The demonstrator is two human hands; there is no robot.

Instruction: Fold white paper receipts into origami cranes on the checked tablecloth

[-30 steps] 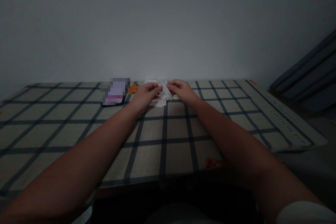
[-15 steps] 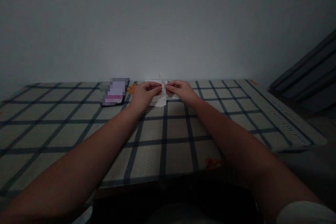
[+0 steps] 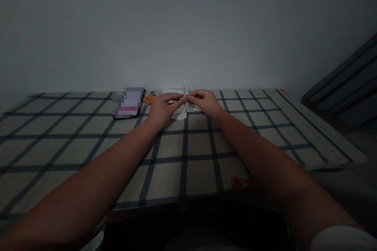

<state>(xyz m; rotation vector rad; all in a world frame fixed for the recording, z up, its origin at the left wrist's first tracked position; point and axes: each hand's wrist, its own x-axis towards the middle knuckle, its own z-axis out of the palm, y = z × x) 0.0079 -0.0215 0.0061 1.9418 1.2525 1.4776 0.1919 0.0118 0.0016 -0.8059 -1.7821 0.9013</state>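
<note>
Between my two hands stands a narrow strip of white paper [image 3: 184, 87], pinched near its middle. My left hand [image 3: 163, 106] has thumb and fingertips closed on it from the left. From the right, my right hand [image 3: 204, 102] grips the same strip with its fingertips pressed together. Under and behind the hands lie more white paper pieces [image 3: 179, 116] on the checked tablecloth [image 3: 171, 145]. The fingers partly hide the strip and the sheets, so I cannot make out any folds.
A phone [image 3: 129, 104] with a lit, partly blurred screen lies left of my left hand. Behind the table rises a plain wall [image 3: 188, 27]. Dark grey folded fabric [image 3: 347, 86] hangs at the right, beyond the table's edge.
The paper strip now stands more upright and looks thinner. My left fingers have stretched out and shifted slightly right, towards the right fingertips. The phone has not moved.
</note>
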